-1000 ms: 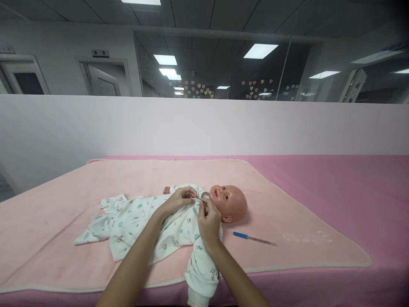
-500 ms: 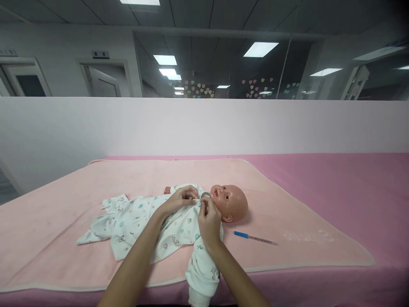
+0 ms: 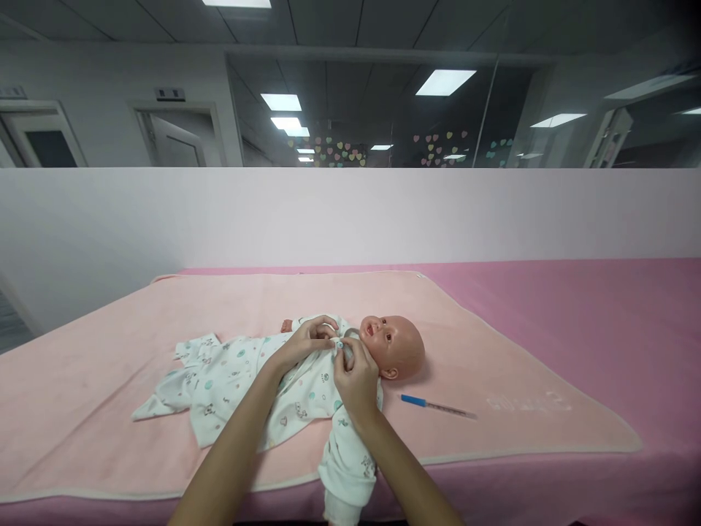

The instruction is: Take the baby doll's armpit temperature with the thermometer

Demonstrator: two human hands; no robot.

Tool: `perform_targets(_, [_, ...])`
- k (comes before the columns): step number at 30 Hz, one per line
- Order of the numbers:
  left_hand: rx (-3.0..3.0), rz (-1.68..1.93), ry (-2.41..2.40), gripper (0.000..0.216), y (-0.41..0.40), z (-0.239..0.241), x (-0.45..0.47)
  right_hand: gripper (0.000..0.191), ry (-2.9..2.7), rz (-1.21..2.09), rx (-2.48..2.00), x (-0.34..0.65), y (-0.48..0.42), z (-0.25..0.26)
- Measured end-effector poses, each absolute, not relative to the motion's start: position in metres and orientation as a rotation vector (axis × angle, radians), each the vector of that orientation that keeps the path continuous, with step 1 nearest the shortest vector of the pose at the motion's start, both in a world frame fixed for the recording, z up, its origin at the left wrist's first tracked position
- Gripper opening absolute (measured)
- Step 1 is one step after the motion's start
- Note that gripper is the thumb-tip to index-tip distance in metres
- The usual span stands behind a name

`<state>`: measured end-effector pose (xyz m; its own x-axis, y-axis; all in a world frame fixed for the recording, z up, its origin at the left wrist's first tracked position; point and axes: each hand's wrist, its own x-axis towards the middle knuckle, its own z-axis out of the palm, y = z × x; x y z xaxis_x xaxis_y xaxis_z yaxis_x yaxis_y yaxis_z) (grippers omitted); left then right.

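A baby doll lies on its back, its head to the right, wearing a white patterned baby romper. At the romper's neckline, below the doll's chin, my left hand pinches the fabric edge between thumb and fingers. My right hand is closed on the same neckline from the right, close against the other hand. A small snap button shows between my fingertips. One sleeve hangs toward the front edge, and the doll's far hand pokes out of the other cuff.
A slim clear thermometer with a blue end lies right of the doll. Under everything is a peach blanket on a pink-covered table. A white partition stands along the back.
My right hand has shifted slightly left, with its fingertips closer to my left hand at the neckline. The doll and thermometer stay in place.
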<state>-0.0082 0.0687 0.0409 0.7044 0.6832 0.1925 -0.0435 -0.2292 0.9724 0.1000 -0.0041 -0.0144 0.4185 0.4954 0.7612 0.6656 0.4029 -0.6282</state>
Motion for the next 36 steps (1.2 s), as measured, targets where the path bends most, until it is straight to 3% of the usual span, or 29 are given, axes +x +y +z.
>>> perform_targets(36, [1.817, 0.752, 0.516, 0.025, 0.0698, 0.0392, -0.0088, 0.024, -1.202, -0.141, -1.169, 0.1018, -0.0024, -0.0161])
